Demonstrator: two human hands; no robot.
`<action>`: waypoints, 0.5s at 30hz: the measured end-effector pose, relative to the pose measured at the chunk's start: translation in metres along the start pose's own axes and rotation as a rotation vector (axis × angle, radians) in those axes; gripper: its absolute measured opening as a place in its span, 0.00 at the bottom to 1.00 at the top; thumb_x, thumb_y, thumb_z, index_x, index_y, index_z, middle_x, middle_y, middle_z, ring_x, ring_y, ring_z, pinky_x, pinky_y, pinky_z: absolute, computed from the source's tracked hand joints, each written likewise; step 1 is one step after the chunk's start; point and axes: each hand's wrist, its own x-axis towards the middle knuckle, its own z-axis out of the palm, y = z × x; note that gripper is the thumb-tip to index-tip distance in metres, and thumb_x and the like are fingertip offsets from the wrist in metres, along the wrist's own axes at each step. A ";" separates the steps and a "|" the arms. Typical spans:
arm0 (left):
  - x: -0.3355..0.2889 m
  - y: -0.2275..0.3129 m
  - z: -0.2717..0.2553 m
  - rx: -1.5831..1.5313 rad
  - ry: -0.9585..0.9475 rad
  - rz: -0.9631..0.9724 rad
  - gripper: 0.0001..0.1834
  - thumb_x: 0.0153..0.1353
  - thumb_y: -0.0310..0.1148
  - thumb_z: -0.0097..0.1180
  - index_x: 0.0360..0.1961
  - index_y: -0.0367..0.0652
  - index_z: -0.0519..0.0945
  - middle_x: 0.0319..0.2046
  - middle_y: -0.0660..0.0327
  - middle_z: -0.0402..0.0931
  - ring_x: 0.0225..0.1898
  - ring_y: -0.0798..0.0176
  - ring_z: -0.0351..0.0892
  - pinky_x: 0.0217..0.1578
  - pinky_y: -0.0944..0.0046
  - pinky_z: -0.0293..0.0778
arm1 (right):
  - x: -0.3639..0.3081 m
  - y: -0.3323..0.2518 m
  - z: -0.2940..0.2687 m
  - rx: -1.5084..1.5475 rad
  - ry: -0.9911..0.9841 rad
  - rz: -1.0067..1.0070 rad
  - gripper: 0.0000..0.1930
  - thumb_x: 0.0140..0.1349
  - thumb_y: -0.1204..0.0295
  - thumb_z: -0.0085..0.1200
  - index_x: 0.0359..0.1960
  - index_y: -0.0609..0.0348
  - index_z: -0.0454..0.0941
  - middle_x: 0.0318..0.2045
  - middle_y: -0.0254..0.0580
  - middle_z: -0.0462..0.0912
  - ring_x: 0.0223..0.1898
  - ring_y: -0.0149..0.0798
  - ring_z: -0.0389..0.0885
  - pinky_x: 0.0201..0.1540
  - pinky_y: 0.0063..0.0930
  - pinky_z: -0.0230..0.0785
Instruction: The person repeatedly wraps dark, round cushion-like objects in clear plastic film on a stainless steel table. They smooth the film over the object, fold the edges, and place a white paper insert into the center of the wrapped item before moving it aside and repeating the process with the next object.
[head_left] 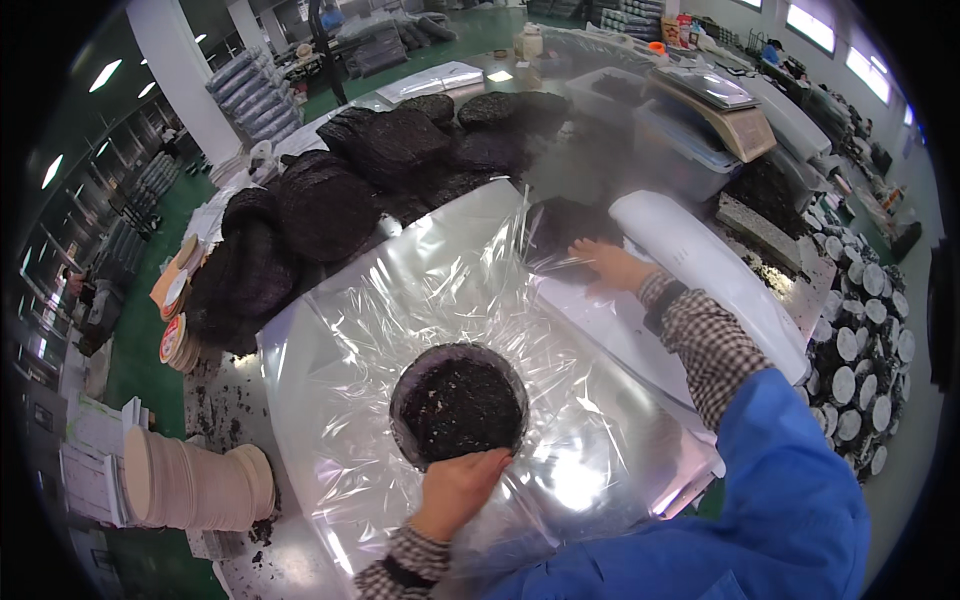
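My left hand (462, 492) is closed on the near rim of a round, dark, shallow bowl-like piece (462, 405) with blackish flakes inside. That piece rests on clear plastic film (340, 350) spread in shiny wrinkles across the table. Farther off to the right, my right hand (608, 266) is stretched out with its fingers apart. Its fingertips lie by the edge of a flat, dark, thin-looking sheet (565, 228), next to white sheeting (610, 315). Whether they touch the dark sheet I cannot tell.
Dark round stacks (325, 205) line the table's far left. A white roll (705, 270) lies right of my right hand, with plastic bins (685, 145) behind. Stacked cream discs (200, 480) lie at left; many white-ended rolls (860, 340) fill the right side.
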 end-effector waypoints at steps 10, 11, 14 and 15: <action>-0.004 0.010 0.006 0.292 0.145 0.113 0.11 0.53 0.40 0.66 0.29 0.47 0.79 0.19 0.66 0.69 0.23 0.65 0.72 0.24 0.64 0.66 | 0.000 0.003 -0.044 0.573 -0.055 0.272 0.17 0.59 0.63 0.63 0.45 0.60 0.82 0.40 0.42 0.85 0.43 0.40 0.81 0.50 0.34 0.69; -0.005 0.009 0.009 0.333 0.132 0.115 0.11 0.52 0.41 0.66 0.29 0.48 0.79 0.19 0.66 0.68 0.23 0.64 0.72 0.24 0.64 0.66 | -0.001 0.002 -0.041 0.626 0.007 0.298 0.15 0.58 0.65 0.63 0.43 0.61 0.82 0.38 0.41 0.84 0.39 0.38 0.79 0.45 0.32 0.69; -0.008 0.011 0.015 0.409 0.138 0.063 0.14 0.52 0.43 0.66 0.24 0.49 0.75 0.19 0.66 0.66 0.24 0.64 0.71 0.25 0.63 0.66 | -0.005 0.013 -0.018 0.965 0.206 0.454 0.09 0.57 0.69 0.64 0.35 0.62 0.82 0.31 0.39 0.83 0.29 0.32 0.75 0.34 0.29 0.67; -0.008 0.012 0.017 0.406 0.157 0.065 0.14 0.52 0.43 0.66 0.23 0.49 0.74 0.19 0.66 0.66 0.24 0.64 0.71 0.25 0.63 0.66 | -0.007 0.020 -0.010 1.200 0.283 0.561 0.08 0.57 0.70 0.64 0.33 0.60 0.82 0.29 0.38 0.82 0.27 0.32 0.73 0.33 0.29 0.66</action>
